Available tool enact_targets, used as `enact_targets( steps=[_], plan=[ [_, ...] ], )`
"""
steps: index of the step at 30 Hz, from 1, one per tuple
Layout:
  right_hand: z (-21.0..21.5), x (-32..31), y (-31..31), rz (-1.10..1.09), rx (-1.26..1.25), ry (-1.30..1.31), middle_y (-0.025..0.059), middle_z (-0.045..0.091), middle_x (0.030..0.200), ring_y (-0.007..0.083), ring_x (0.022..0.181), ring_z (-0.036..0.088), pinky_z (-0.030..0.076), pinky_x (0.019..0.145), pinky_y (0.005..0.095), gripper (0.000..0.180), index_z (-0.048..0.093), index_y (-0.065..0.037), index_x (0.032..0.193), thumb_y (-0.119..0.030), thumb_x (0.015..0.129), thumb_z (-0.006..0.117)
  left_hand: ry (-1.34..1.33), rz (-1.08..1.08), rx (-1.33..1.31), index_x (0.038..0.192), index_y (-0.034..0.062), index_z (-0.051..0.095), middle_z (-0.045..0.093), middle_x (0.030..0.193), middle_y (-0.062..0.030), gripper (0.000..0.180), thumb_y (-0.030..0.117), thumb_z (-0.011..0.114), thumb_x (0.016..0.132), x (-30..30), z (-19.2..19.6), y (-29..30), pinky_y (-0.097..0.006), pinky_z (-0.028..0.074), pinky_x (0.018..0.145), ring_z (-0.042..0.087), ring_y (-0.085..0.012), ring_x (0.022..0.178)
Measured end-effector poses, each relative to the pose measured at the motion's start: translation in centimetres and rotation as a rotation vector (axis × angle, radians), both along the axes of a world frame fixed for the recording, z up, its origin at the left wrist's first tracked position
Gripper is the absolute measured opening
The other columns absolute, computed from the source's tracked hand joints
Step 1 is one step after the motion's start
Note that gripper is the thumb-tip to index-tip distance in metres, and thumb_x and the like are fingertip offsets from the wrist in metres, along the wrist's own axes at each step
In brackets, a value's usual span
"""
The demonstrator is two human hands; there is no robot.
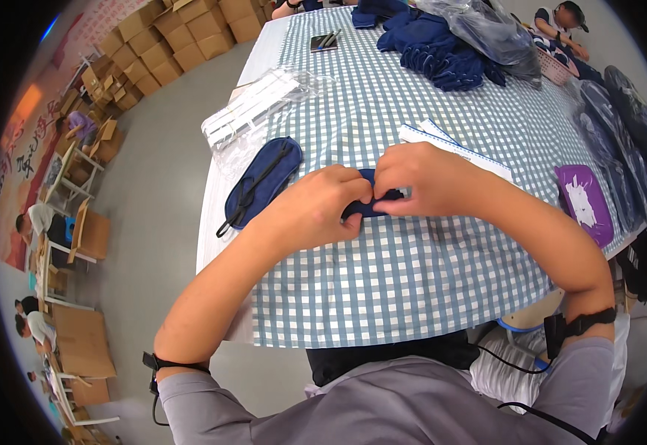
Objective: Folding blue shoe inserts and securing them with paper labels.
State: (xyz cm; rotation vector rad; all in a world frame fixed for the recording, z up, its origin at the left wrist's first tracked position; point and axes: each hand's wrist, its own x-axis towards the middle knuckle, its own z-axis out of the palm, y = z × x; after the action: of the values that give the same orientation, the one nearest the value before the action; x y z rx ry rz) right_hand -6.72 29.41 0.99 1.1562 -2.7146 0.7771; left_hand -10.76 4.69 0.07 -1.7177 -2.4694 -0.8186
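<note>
Both my hands meet over the middle of the checked tablecloth [383,289], closed on a navy eye mask [372,208]. Fingers and thumb of my left hand [322,206] pinch its left part. My right hand [424,178] grips its right part, fingertips almost touching the left ones. Much of this mask is hidden under the fingers. Beside my left wrist lies another navy eye mask [263,182], flat, with a black strap across it. Just beyond my right hand rest white paper strips with blue edges [457,147].
A clear bag of white strips [253,107] lies at the far left. Pens on a dark pad [324,41] sit farther back. Navy fabric pieces [442,55] and a grey plastic bag [483,30] are heaped far right, near a pink basket [556,68]. A purple pack [585,204] lies right.
</note>
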Motion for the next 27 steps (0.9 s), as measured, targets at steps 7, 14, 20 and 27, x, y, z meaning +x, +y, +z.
enact_targets(
  steps=[7, 14, 20, 27],
  plan=[
    [0.0, -0.1, -0.3, -0.029, 0.07, 0.056, 0.0114, 0.077, 0.092, 0.0281, 0.085, 0.074, 0.061, 0.079, 0.0381, 0.02, 0.081, -0.004, 0.094, -0.017, 0.08, 0.087, -0.215, -0.04, -0.067, 0.1, -0.0003, 0.075, 0.075, 0.091, -0.0124, 0.025, 0.002, 0.081, 0.076, -1.8, 1.0, 0.6, -0.037, 0.058, 0.077, 0.071, -0.0267, 0.083],
    [0.8, -1.4, -0.3, -0.08, -0.015, -0.152, 0.015, 0.079, 0.084, 0.0269, 0.072, 0.075, 0.061, 0.071, 0.0347, 0.019, 0.083, 0.001, 0.092, -0.016, 0.082, 0.084, -0.392, -0.039, -0.156, 0.101, -0.0009, 0.078, 0.076, 0.086, -0.0094, 0.025, 0.005, 0.081, 0.077, -4.4, 1.4, 1.0, -0.034, 0.058, 0.077, 0.07, -0.0185, 0.077],
    [0.6, -2.5, 0.0, -0.149, -0.055, -0.297, 0.0157, 0.078, 0.076, 0.0199, 0.064, 0.072, 0.059, 0.066, 0.0322, 0.015, 0.083, 0.001, 0.089, -0.013, 0.085, 0.082, -0.463, 0.03, -0.219, 0.099, 0.0004, 0.079, 0.077, 0.089, -0.0077, 0.02, 0.005, 0.08, 0.08, -4.9, 2.0, 1.3, -0.033, 0.058, 0.077, 0.069, -0.0181, 0.079],
    [-0.4, -2.8, 0.8, -0.147, -0.049, -0.243, 0.0097, 0.076, 0.07, 0.0148, 0.057, 0.065, 0.051, 0.056, 0.029, 0.011, 0.085, -0.003, 0.09, -0.011, 0.087, 0.079, -0.027, -0.141, -0.021, 0.098, -0.0007, 0.076, 0.073, 0.096, -0.0116, 0.02, 0.0, 0.081, 0.079, -2.8, 0.6, 0.5, -0.039, 0.06, 0.082, 0.071, -0.0316, 0.089]
  ],
)
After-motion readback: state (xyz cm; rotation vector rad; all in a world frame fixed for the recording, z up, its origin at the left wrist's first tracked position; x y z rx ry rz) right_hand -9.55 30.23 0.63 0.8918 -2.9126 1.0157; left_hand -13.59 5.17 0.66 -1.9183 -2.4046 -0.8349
